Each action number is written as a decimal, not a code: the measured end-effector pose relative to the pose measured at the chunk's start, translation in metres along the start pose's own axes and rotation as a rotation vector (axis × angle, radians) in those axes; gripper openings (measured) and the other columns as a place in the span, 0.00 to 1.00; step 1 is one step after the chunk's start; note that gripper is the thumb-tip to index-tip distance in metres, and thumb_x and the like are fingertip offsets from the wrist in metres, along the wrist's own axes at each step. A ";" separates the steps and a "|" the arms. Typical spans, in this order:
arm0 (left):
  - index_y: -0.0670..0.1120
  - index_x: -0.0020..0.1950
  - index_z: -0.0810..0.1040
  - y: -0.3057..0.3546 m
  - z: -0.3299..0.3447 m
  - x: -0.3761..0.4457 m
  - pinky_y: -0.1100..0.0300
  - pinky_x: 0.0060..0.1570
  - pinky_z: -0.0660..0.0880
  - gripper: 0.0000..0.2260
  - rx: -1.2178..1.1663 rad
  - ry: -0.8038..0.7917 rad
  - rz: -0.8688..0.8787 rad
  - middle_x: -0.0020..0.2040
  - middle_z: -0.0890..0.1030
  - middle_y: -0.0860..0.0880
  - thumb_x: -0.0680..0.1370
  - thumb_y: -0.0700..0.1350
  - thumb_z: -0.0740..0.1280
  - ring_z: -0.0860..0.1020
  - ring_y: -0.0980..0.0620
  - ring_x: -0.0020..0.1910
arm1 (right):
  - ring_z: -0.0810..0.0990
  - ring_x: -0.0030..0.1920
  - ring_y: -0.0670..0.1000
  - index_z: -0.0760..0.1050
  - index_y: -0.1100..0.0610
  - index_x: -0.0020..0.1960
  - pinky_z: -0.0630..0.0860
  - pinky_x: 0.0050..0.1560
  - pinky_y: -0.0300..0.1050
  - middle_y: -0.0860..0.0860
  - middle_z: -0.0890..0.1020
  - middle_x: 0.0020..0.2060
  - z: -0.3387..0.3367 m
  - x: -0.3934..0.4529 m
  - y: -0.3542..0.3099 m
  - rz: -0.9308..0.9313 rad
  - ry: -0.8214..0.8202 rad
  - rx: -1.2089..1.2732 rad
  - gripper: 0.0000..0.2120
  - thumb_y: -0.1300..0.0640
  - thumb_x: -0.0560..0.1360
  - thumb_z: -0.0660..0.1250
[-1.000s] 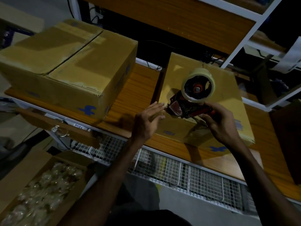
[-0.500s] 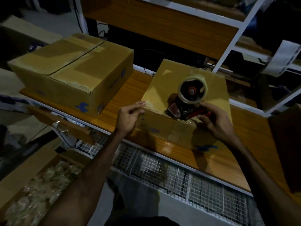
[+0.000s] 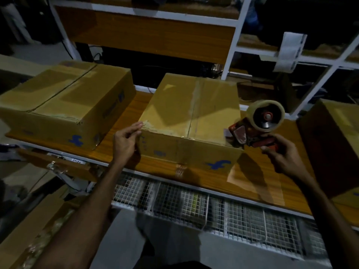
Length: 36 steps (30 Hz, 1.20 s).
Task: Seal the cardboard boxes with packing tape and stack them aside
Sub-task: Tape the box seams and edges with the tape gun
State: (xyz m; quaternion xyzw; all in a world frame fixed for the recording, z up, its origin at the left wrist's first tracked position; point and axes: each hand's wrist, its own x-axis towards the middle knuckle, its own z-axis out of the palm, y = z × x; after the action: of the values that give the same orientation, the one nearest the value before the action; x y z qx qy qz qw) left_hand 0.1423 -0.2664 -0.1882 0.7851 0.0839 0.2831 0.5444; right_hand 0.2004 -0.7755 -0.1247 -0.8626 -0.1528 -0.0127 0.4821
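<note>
On the wooden bench, a closed cardboard box sits left of the middle box. The left hand rests against the middle box's near-left corner, fingers loosely extended. Right of that box, the right hand grips the red tape dispenser, raised beside the box's near-right corner. Another box stands further right.

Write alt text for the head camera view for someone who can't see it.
A person's left hand touches the near left corner of a cardboard box on a wooden shelf, while the right hand holds a red tape dispenser beside the box's right edge. A larger box sits to the left.
</note>
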 end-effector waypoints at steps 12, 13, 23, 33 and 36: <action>0.41 0.62 0.84 0.052 0.059 -0.028 0.40 0.67 0.76 0.15 0.710 -0.190 0.490 0.60 0.86 0.42 0.75 0.36 0.76 0.83 0.43 0.62 | 0.79 0.59 0.32 0.75 0.55 0.70 0.75 0.58 0.31 0.43 0.81 0.61 0.013 -0.010 0.020 0.026 0.105 0.088 0.19 0.65 0.80 0.71; 0.42 0.62 0.84 0.063 0.074 -0.034 0.41 0.67 0.76 0.15 0.693 -0.247 0.519 0.60 0.86 0.43 0.76 0.37 0.76 0.83 0.44 0.61 | 0.79 0.59 0.32 0.76 0.56 0.70 0.75 0.58 0.33 0.44 0.81 0.61 0.013 -0.009 0.022 0.027 0.104 0.093 0.19 0.64 0.80 0.71; 0.48 0.63 0.83 0.109 0.196 -0.064 0.47 0.69 0.75 0.10 0.652 -0.406 0.645 0.64 0.84 0.48 0.83 0.48 0.68 0.80 0.48 0.66 | 0.79 0.59 0.33 0.75 0.53 0.69 0.75 0.59 0.35 0.42 0.81 0.61 0.015 -0.013 0.027 0.038 0.129 0.140 0.19 0.64 0.80 0.71; 0.45 0.66 0.83 0.100 0.195 -0.066 0.44 0.70 0.75 0.12 0.643 -0.378 0.634 0.66 0.83 0.44 0.82 0.42 0.70 0.80 0.43 0.68 | 0.79 0.63 0.38 0.75 0.51 0.69 0.77 0.61 0.35 0.42 0.81 0.62 0.000 -0.012 0.020 0.033 0.060 0.134 0.20 0.64 0.80 0.71; 0.45 0.65 0.84 0.099 0.193 -0.066 0.44 0.70 0.75 0.12 0.650 -0.363 0.629 0.65 0.83 0.44 0.81 0.41 0.71 0.81 0.43 0.67 | 0.80 0.59 0.36 0.77 0.53 0.69 0.78 0.58 0.35 0.44 0.82 0.61 -0.023 -0.018 0.031 0.042 0.096 0.090 0.19 0.65 0.80 0.71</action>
State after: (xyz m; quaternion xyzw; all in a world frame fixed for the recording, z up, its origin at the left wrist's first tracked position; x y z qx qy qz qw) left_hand 0.1737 -0.4905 -0.1698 0.9384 -0.1696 0.2517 0.1650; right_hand 0.1946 -0.8147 -0.1410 -0.8414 -0.1117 -0.0369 0.5274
